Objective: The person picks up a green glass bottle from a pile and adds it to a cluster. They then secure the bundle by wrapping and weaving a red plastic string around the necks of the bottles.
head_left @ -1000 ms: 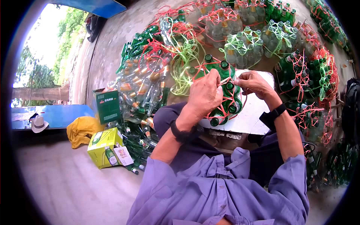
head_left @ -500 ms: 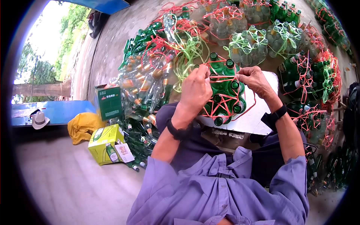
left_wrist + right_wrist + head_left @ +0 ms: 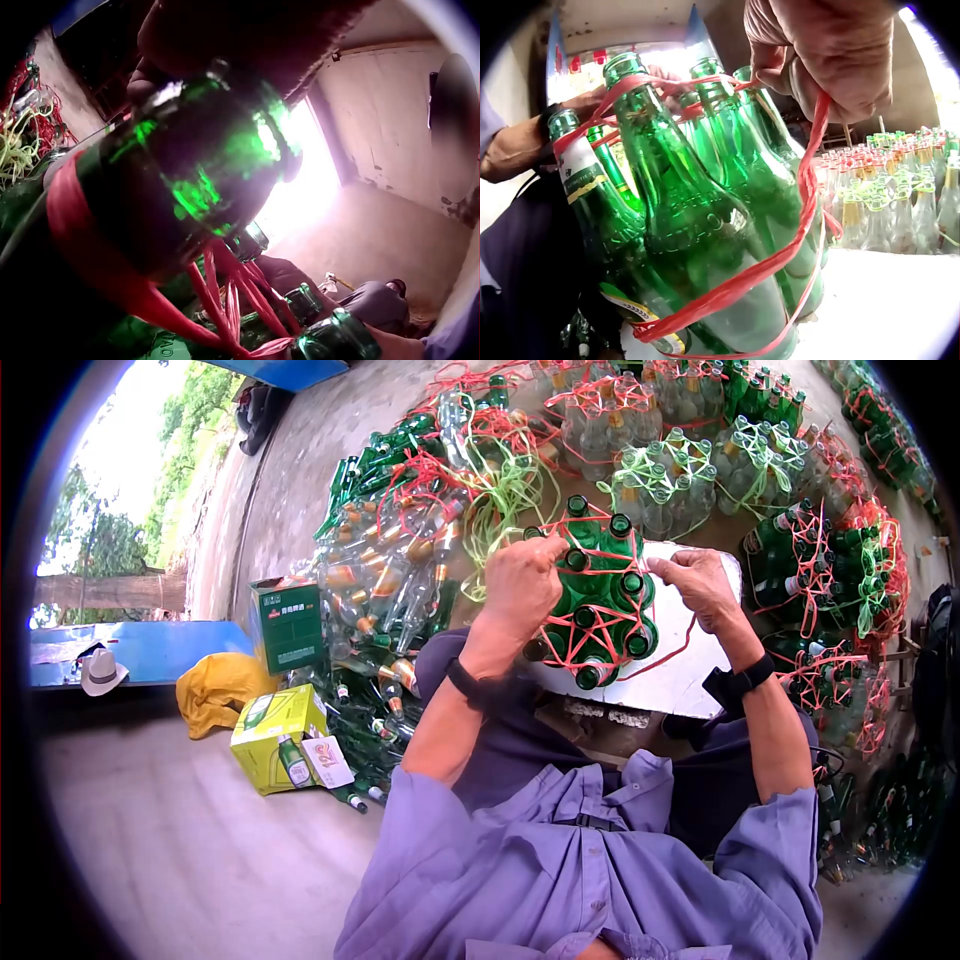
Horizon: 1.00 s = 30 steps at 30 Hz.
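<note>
A cluster of green glass bottles [image 3: 600, 540] stands on a white board [image 3: 690, 660], red plastic string [image 3: 806, 184] crossing between the necks. At the cluster's left side, my left hand [image 3: 522, 585] pinches the string with curled fingers. My right hand [image 3: 703, 588] grips string on the opposite side, thumb and forefinger close to the necks. From this hand, in the right wrist view, a twisted strand drops and loops around the bottles' bodies. A bottle neck [image 3: 202, 165] wrapped in red string fills the left wrist view, the left fingers dark above it.
Tied bundles of clear bottles [image 3: 655, 485] stand behind the board, with green bundles [image 3: 785, 560] to the right. Loose bottles [image 3: 375, 590] lie in a heap at left, near green string [image 3: 505, 490], a green carton [image 3: 290, 630] and a yellow-green box [image 3: 280, 740].
My hands began close together over the bottles and have drawn apart, left hand leftward, right hand rightward. The string now lies stretched across the necks.
</note>
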### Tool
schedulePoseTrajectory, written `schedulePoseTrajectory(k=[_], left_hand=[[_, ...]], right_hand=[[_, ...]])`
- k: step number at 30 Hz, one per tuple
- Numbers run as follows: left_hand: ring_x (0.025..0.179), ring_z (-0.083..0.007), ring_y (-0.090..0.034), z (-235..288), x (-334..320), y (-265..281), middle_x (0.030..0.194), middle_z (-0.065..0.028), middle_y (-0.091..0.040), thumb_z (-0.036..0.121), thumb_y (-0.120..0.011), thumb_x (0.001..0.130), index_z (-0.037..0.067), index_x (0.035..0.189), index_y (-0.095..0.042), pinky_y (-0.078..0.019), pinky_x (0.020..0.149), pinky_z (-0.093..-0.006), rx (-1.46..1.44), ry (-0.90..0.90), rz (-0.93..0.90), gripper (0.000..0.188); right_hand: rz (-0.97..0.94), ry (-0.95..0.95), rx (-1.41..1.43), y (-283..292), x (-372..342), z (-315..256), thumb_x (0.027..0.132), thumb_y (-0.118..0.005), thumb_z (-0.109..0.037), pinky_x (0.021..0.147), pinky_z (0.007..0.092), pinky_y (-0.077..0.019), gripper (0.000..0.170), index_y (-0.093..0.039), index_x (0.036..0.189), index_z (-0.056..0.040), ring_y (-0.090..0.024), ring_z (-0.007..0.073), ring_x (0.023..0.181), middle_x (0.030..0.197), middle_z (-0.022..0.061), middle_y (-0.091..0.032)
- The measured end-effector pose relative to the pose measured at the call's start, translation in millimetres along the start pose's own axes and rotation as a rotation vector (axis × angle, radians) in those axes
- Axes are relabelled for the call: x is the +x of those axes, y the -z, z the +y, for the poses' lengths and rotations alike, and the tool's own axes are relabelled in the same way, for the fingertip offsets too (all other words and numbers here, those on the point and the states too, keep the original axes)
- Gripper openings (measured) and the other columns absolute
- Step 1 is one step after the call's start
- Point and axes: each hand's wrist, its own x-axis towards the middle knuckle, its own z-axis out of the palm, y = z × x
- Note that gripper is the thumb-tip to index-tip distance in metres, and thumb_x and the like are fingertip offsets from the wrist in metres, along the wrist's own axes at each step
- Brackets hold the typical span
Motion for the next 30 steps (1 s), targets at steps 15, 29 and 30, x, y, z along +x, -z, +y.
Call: schedulePoseTrajectory(k=[15, 29, 30], left_hand=[[0.126, -0.0294, -0.054, 47.0, -120.5, -32.8, 0.136, -0.0216, -0.055, 0.022, -0.072, 0.092, -0.006, 0.145, -0.037, -0.0424, 0.108, -0.0387, -0.593, 0.356, 0.367, 0.070], [0.106, -0.0164, -0.065, -31.9, -91.4, -23.2, 0.117, -0.0116, -0.068, 0.008, -0.069, 0.086, -0.007, 0.130, -0.058, -0.0523, 0.093, -0.0286, -0.932, 0.480, 0.062, 0.048], [0.102, -0.0155, -0.066, -39.0, -84.2, -18.2, 0.114, -0.0101, -0.069, 0.007, -0.070, 0.085, -0.006, 0.127, -0.061, -0.0534, 0.091, -0.0285, -1.008, 0.497, 0.052, 0.045]], right_hand=[[-0.036, -0.004, -0.011, -3.4, -26.5, 16.9, 0.091, -0.075, -0.046, 0.040, 0.0236, -0.0147, 0.055, -0.054, 0.058, -0.0078, -0.027, 0.0015, 0.042, 0.049, -0.0085, -0.037], [0.028, 0.082, -0.140, 3.5, -58.7, 13.4, 0.095, -0.070, -0.037, 0.049, 0.0285, -0.0300, 0.052, -0.061, 0.059, -0.0009, -0.036, 0.0056, 0.053, 0.052, -0.0047, -0.042], [0.021, 0.105, -0.164, 2.7, -62.0, 15.0, 0.095, -0.070, -0.037, 0.050, 0.0284, -0.0313, 0.052, -0.060, 0.059, -0.0002, -0.037, 0.0056, 0.053, 0.052, -0.0045, -0.042]])
